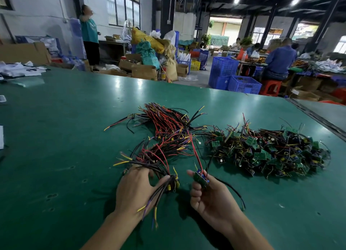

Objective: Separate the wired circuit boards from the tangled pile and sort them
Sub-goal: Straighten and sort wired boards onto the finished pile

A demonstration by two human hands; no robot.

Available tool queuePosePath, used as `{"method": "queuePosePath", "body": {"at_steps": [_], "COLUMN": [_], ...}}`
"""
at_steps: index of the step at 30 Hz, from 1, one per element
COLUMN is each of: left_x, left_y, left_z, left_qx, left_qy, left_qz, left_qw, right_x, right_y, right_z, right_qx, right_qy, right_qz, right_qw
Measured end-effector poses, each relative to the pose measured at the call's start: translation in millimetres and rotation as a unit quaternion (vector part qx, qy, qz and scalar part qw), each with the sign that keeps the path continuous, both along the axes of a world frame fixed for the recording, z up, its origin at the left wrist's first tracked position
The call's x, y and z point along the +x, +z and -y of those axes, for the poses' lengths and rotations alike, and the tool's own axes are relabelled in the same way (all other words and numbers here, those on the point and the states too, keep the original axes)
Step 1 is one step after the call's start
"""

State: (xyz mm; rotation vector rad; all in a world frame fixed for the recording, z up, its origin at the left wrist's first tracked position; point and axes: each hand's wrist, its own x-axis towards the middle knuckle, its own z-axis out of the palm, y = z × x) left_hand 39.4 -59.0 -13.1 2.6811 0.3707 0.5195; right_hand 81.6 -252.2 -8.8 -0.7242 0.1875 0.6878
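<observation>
My right hand (211, 197) pinches one small green circuit board (201, 178) with red and black wires trailing up and to the right. My left hand (135, 189) grips a bundle of wired boards (164, 176) by its dark, red and yellow wires, low over the green table. To the right lies the tangled pile of green circuit boards (269, 152). Behind my hands, a sorted heap of wired boards (168, 124) lies with its red and black leads lined up.
The green table (65, 137) stretches left and ahead. White papers (20, 70) lie at its far left corner. A gap and a second table edge (318, 115) run along the right. Blue crates (234, 75), boxes and seated workers fill the floor beyond.
</observation>
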Motion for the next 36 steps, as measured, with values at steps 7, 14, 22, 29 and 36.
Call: {"method": "queuePosePath", "body": {"at_steps": [7, 14, 22, 29, 36], "left_x": [-7, -16, -11, -8, -7], "left_y": [5, 0, -4, -2, 3], "left_z": [1, 21, 29, 37, 28], "left_qx": [-0.226, -0.249, -0.135, -0.228, -0.352], "left_qy": [-0.183, -0.301, -0.239, -0.219, -0.219], "left_qz": [0.061, 0.117, 0.141, 0.14, 0.137], "left_qw": [0.955, 0.913, 0.951, 0.938, 0.9], "right_x": [-1, -5, -22, -28, -18], "right_y": [1, 2, -13, -7, -9], "right_z": [1, -8, -27, -38, -22], "right_qx": [0.001, -0.069, -0.196, -0.26, -0.157], "right_qy": [0.02, 0.001, -0.094, -0.125, -0.014], "right_qz": [0.017, 0.07, 0.274, 0.337, 0.376], "right_qw": [1.0, 0.995, 0.937, 0.896, 0.913]}}
